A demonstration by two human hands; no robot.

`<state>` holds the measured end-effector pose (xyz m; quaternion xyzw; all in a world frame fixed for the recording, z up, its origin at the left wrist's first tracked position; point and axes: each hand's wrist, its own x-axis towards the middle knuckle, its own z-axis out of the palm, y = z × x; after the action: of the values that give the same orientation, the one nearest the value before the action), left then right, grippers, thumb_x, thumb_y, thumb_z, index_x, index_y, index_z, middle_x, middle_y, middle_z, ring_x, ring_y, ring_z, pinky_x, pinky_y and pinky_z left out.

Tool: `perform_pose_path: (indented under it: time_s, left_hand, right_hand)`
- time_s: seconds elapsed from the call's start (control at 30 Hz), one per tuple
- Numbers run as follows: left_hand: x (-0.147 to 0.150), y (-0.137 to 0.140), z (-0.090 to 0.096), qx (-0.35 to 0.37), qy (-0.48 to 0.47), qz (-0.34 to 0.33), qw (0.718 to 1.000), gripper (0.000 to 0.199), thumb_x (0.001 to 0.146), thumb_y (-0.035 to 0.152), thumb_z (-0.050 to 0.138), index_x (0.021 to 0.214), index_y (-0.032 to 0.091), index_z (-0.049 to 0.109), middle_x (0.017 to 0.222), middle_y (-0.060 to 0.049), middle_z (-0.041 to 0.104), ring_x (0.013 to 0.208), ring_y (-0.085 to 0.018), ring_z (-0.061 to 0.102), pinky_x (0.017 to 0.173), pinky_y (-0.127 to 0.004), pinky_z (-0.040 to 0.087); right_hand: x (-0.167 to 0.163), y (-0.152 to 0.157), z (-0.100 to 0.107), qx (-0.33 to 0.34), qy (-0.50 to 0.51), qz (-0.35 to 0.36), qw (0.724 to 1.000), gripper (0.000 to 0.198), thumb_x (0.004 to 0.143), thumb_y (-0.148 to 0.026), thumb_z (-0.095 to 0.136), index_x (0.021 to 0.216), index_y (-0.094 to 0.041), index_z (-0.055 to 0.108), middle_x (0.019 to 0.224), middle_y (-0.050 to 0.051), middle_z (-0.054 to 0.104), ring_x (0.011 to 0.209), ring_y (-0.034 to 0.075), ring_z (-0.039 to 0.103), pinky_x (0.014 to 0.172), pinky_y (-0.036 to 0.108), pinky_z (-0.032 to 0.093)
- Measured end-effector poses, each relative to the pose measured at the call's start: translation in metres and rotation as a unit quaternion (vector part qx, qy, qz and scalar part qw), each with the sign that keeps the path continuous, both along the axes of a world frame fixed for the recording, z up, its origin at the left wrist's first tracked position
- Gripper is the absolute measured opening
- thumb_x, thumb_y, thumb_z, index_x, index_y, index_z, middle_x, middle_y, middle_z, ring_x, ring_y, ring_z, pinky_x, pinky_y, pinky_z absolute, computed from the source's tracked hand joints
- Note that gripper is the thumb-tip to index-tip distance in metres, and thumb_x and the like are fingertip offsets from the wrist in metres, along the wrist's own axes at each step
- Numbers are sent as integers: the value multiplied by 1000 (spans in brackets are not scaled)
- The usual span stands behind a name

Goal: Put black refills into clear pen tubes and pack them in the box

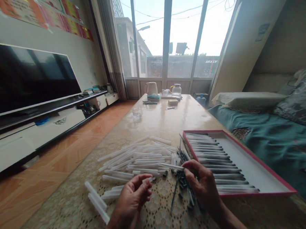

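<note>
My left hand (135, 195), fingers closed, pinches a small translucent piece (147, 179) with a dark end. Between the thumb and fingers of my right hand (199, 179) is a thin whitish pen tube (170, 166), pointing left. Many loose translucent pen barrels (135, 157) lie in a pile beyond my left hand. Black pen caps (182, 181) and thin dark pen refills (183, 156) are heaped beside my right hand, some hidden behind it. To the right, a shallow red-rimmed box (262, 163) holds a row of pens (212, 152) with dark ends.
A patterned cover lies over the long table (161, 210). Farther back on it stand a drinking glass (136, 113), a white kettle (151, 88) and a glass jug (176, 89). A bed or sofa (236, 123) borders the right side; a TV cabinet (57, 123) is at left.
</note>
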<state>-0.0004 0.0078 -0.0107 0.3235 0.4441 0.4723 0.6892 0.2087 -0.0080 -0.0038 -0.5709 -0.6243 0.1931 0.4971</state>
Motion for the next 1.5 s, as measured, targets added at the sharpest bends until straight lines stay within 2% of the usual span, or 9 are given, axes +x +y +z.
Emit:
perform_pose_path:
  time_s: [0.13,0.7,0.83,0.97,1.07,1.13,1.23,1.37,1.5]
  left_hand:
    - [-3,-3,-7,6,-5,33,999,26,64,35,73,76,15,62,57,5,58,43,-3,46,41,-13,34]
    - [5,1,-7,72,49,1,996,27,72,40,65,73,15,57,54,4,59,40,-6,46,36,-16,36]
    - [5,3,-7,85,62,-8,994,28,71,42,65,72,15,56,53,5,59,38,-6,48,35,-17,38]
    - [5,3,-5,114,79,-36,990,30,68,43,67,69,15,56,51,3,60,37,-9,51,35,-19,41]
    - [6,0,-3,122,74,-42,989,28,69,40,68,70,14,58,52,3,60,39,-8,51,36,-19,42]
    - [7,-3,-3,121,68,-40,989,25,69,38,68,71,14,58,52,3,59,38,-8,51,36,-18,41]
    - [8,-6,-4,123,66,-38,989,25,69,38,68,70,15,58,51,4,58,37,-8,49,34,-18,40]
    - [9,-9,-3,137,64,-34,988,27,69,41,67,71,16,58,50,4,58,34,-7,49,31,-17,38]
    - [10,-15,1,157,59,-37,985,25,71,40,65,72,16,59,50,4,58,34,-7,49,32,-17,38]
  right_hand:
    - [-3,-6,5,2,-37,48,998,13,80,-23,46,76,-17,57,60,-3,49,55,11,45,51,21,36]
    - [-10,-11,7,-35,-135,101,985,13,82,-23,47,83,-19,59,61,-3,52,52,11,46,51,21,34]
    - [-6,-8,8,-19,-251,151,956,13,86,-28,49,86,-21,60,70,-1,61,59,11,54,57,21,36]
    - [-9,-8,8,25,-397,143,906,17,89,-25,46,78,-20,57,64,-1,59,54,11,52,50,22,29]
    - [-14,-10,7,58,-443,136,884,16,90,-23,45,77,-20,55,66,0,59,54,12,52,49,24,26]
    - [-15,-12,6,56,-443,135,884,17,90,-23,45,76,-20,54,65,0,59,54,13,53,49,24,25]
    - [-16,-13,6,19,-395,134,908,21,90,-24,43,72,-20,53,62,-1,59,52,11,53,48,23,24]
    - [-15,-13,6,-54,-278,166,944,29,91,-28,41,67,-19,54,57,-2,55,50,10,49,48,20,28]
    - [-11,-12,9,-120,-151,224,955,33,90,-32,41,67,-17,60,54,-4,48,51,9,44,49,18,31]
